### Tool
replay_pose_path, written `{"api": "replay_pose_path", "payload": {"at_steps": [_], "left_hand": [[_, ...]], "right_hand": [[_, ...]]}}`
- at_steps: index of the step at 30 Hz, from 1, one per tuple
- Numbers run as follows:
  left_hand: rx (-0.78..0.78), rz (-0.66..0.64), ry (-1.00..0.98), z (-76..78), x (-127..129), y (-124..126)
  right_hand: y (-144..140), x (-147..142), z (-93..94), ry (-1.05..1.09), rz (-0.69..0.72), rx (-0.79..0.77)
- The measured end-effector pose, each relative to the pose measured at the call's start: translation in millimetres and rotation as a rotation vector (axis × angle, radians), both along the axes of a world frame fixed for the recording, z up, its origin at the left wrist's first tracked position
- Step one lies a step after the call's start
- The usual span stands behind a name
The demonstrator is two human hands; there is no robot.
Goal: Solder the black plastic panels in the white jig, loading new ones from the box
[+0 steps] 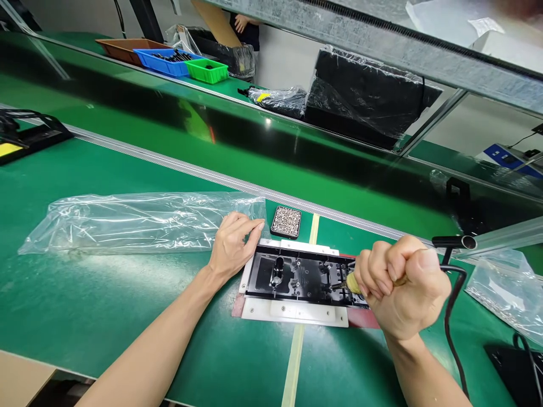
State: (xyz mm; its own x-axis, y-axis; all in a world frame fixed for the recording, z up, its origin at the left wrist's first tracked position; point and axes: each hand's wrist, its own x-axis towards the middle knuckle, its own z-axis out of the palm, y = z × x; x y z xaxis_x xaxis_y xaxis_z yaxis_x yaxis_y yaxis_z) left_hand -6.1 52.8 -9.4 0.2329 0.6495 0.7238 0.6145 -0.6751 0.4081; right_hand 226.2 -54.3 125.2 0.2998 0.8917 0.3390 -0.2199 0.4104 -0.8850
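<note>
A black plastic part [297, 277] lies in a white jig [292, 312] on the green bench. My right hand [403, 288] is fisted around a powered screwdriver [348, 282], whose tip touches the right end of the black part; a black cable [449, 316] runs from it. My left hand [233, 243] rests flat at the jig's left end, fingers on its upper left corner, holding nothing. A small black tray of screws [286, 221] sits just behind the jig.
A long clear plastic bag [127, 220] lies left of the jig, another bag [509, 288] at the right. Behind runs a conveyor belt [212, 130] with blue [163, 61] and green [207, 70] bins beyond. A person's hand [241, 22] shows far back.
</note>
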Motion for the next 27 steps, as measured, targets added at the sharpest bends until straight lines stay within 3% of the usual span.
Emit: {"api": "replay_pose_path", "payload": {"at_steps": [27], "left_hand": [[-0.018, 0.000, 0.007, -2.9, -1.4, 0.1]], "right_hand": [[-0.4, -1.7, -1.5, -0.008, -0.004, 0.023]]}}
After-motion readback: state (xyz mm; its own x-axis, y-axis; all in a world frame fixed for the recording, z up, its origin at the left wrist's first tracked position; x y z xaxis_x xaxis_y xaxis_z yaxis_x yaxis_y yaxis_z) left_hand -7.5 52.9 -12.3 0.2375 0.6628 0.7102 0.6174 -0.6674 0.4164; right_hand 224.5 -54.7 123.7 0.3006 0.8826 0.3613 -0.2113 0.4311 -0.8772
